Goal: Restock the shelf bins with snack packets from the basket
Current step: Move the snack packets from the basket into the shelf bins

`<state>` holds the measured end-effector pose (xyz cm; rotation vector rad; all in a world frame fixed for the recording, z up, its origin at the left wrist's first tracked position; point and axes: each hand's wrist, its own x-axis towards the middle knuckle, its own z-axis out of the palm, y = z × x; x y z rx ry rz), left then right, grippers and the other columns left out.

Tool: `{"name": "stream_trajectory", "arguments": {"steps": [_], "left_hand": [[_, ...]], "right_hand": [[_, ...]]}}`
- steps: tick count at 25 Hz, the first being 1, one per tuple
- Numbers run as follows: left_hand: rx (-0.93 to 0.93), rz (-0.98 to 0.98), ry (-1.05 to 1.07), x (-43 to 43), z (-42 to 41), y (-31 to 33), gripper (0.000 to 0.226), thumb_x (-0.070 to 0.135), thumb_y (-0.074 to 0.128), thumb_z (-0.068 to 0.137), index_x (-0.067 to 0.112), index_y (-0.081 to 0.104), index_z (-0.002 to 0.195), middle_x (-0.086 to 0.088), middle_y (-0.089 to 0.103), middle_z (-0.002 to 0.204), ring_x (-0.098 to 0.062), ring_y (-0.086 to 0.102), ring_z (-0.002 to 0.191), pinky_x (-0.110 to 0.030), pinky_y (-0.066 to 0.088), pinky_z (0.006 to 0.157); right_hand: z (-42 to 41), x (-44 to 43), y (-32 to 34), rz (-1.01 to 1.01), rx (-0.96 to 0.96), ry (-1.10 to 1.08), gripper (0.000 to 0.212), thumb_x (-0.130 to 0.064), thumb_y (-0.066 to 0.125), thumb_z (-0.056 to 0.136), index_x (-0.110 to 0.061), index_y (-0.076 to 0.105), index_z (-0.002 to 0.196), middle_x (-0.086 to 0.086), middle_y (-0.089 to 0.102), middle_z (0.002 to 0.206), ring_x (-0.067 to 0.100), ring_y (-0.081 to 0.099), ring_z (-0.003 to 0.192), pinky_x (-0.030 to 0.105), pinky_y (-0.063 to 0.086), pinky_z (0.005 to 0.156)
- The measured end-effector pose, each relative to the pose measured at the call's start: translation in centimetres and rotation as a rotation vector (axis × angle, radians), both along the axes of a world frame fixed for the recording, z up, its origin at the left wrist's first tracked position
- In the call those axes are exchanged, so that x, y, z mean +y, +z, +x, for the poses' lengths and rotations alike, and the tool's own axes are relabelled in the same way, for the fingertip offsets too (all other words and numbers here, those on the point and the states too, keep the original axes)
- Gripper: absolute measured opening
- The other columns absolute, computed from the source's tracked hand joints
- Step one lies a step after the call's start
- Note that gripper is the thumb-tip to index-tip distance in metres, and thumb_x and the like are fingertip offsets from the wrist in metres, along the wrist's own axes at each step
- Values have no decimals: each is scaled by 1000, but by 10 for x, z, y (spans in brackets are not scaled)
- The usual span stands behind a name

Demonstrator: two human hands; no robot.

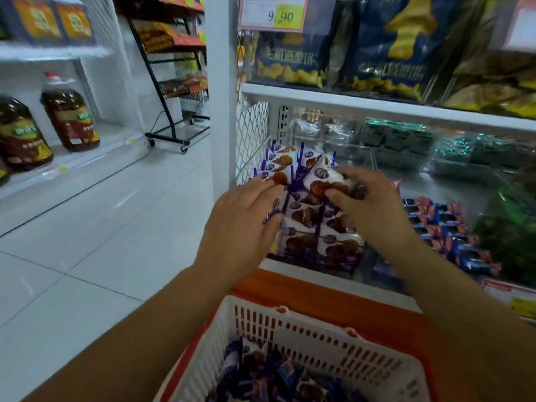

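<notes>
Right hand (374, 207) pinches a biscuit packet (320, 177) over the well-filled left shelf bin (358, 265); left hand (246, 219), fingers flat, rests on the stacked packets (304, 219). Near basket (319, 333) holds many loose packets (290, 378), so restocking looks partway done.

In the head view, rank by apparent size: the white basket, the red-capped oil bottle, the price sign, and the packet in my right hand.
1. white basket, also nearest the camera.
2. oil bottle.
3. price sign and packet look alike; no ranking.
</notes>
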<state>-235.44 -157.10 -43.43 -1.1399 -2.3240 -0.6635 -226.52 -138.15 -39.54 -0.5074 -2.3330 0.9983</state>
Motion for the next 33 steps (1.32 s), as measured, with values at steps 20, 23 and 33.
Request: {"name": "stream_trajectory", "arguments": {"steps": [20, 23, 33], "left_hand": [[129, -104, -21, 2, -48, -38, 53, 45, 25, 102, 21, 30, 150, -2, 35, 155, -19, 21, 147, -39, -2, 121], [163, 4, -93, -10, -17, -48, 42, 33, 40, 98, 15, 51, 135, -5, 57, 134, -19, 46, 127, -27, 22, 114], [-742, -1055, -255, -57, 120, -227, 66, 31, 45, 101, 22, 9, 155, -5, 3, 163, -27, 10, 149, -46, 23, 118]], "right_hand": [[-99, 48, 6, 224, -50, -121, 50, -24, 61, 93, -23, 46, 140, 11, 51, 126, 8, 54, 79, 21, 43, 76], [-28, -8, -13, 66, 317, -24, 27, -15, 53, 97, -26, 53, 121, -6, 53, 97, 2, 51, 70, 13, 43, 62], [138, -63, -335, -241, -1081, 245, 35, -18, 52, 96, -14, 53, 131, 11, 55, 128, 31, 54, 115, 36, 44, 90]]}}
